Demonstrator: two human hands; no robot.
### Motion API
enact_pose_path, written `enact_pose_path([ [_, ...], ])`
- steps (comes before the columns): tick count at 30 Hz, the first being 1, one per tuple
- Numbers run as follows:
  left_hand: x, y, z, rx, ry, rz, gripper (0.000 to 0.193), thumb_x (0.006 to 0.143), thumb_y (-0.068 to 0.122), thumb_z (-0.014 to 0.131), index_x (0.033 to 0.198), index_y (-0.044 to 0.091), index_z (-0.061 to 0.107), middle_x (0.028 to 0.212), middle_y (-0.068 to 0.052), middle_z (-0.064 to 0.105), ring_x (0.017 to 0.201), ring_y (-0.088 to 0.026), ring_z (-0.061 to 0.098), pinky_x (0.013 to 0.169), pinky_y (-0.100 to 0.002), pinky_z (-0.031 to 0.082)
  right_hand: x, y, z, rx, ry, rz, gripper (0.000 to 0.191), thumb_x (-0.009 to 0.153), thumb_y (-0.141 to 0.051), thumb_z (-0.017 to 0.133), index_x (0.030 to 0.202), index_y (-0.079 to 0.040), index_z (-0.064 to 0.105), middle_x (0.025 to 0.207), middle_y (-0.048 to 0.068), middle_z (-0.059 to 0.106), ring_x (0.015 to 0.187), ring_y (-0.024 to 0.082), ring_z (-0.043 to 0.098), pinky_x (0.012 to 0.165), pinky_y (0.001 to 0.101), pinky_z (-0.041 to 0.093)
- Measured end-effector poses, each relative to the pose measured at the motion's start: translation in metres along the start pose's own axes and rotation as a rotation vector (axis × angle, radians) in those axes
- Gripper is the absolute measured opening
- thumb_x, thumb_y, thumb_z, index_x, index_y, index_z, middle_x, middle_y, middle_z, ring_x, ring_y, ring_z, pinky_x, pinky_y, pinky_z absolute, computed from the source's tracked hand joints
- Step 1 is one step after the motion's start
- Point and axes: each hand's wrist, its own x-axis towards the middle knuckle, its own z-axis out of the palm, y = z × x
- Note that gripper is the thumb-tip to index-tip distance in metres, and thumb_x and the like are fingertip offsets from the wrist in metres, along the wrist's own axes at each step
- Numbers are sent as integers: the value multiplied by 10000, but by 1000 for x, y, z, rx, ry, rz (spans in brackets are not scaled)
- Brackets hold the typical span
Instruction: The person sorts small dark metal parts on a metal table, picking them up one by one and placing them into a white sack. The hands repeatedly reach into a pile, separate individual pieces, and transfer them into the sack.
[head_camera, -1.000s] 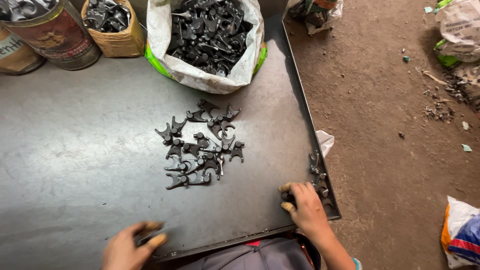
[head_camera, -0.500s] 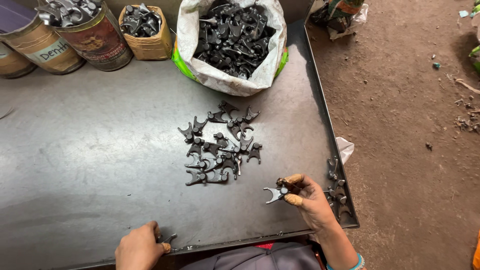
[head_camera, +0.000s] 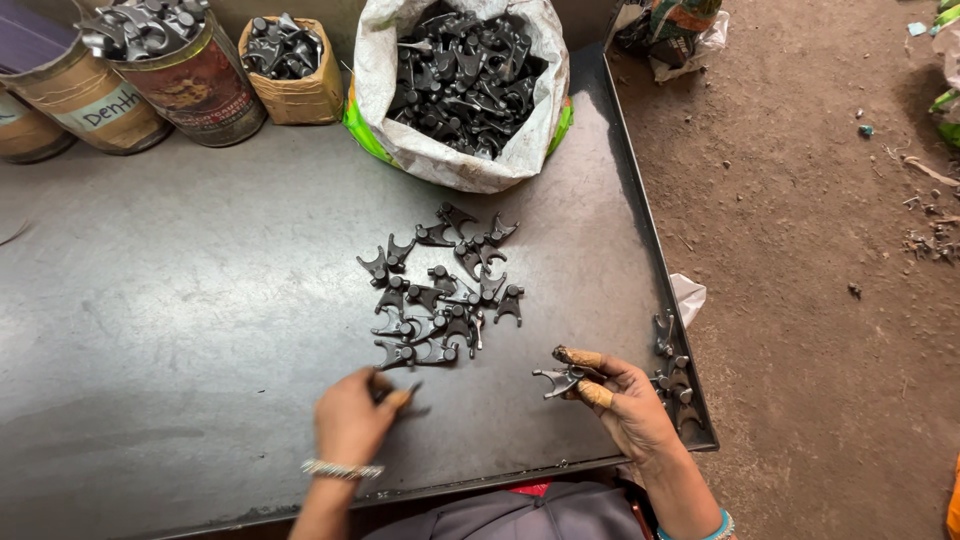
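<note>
Right hand (head_camera: 628, 400) fingers pinch a forked metal part (head_camera: 556, 379) above the counter (head_camera: 180, 300); left hand (head_camera: 352, 418) fingers curl on another dark part (head_camera: 397, 393) beside the pile (head_camera: 440, 290).

Soft, even daylight, no harsh shadows. Dull sheen across the dark metal table (head_camera: 180, 300). Sharp centre, slight wide-angle bend at edges.

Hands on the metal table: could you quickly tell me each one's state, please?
Left hand: closed on a small dark part.
Right hand: pinching a forked metal part.
</note>
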Motion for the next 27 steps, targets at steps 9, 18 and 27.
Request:
enact_pose_path([
  [9,16,42,34,-532,390,36,265,764,277,864,880,59,766,820,-73,785,728,-219,746,704,-351,559,16,15,-13,185,145,147,359,931,-144,692,1245,26,657,930,66,707,767,151,649,607,248,512],
  [18,-13,36,65,-1160,-99,-123,226,890,259,758,989,58,733,807,-102,778,631,-166,706,435,-288,430,29,23,2,80,138,162,330,966,-211,676,1206,16,686,842,9,656,676,109,618,497,219,448],
  [27,-29,67,113,-1724,-915,-313,540,927,552,508,1111,85,705,1117,-125,747,886,-250,729,611,-353,578,1,-30,45,-689,86,34,220,888,-190,739,1051,-46,777,812,7,729,595,80,598,463,244,464],
])
